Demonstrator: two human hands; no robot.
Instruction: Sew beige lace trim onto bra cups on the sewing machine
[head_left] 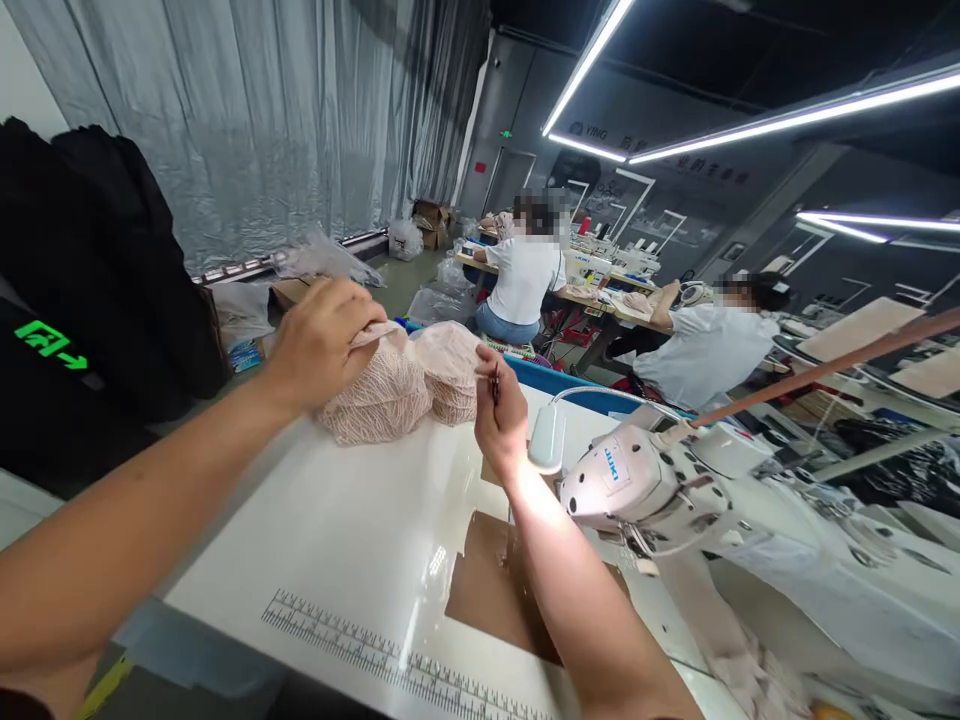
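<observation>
Head view: left fingers and right fingers pinch lace near the table edge.

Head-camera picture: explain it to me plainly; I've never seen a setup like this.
There's no robot: a camera on the person's head looks forward and down at their own bare hands. The left hand grips pale pink patterned fabric, apparently bra cups. The right hand is at its other side, holding a small dark tool, too small to identify. Below is a white table with a printed ruler. At right stands a JUKI sewing machine.
</observation>
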